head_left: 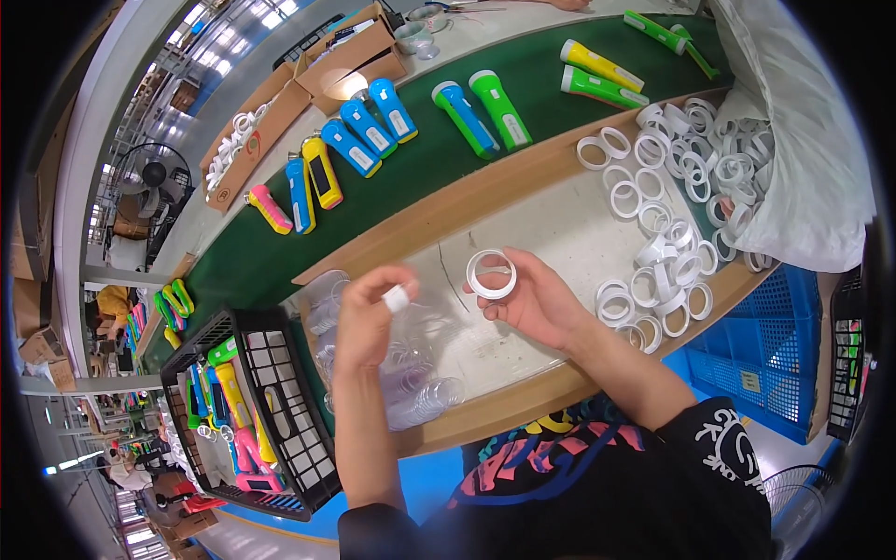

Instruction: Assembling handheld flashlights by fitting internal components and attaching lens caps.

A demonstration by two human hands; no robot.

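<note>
Over the cardboard tray (439, 425), my right hand (537, 303) pinches a white plastic ring (471, 275), its round opening facing up. My left hand (364, 317) is to its left, fingers curled and slightly blurred. A small white piece (397, 299) shows at its fingertips; whether it is held or wrapped on a finger is unclear. Beneath my left hand, many clear plastic discs (425, 403) lie stacked and scattered in the tray's left end. Loose white rings (624, 198) are heaped at the right end, some spilling from a white plastic bag (793, 140).
Beyond the tray, a green conveyor belt (420, 177) carries blue, green, yellow and pink flashlights (499, 107). A black basket (299, 411) of flashlights stands at left. Cardboard boxes (257, 140) sit behind the belt. Blue crates (756, 355) are below right.
</note>
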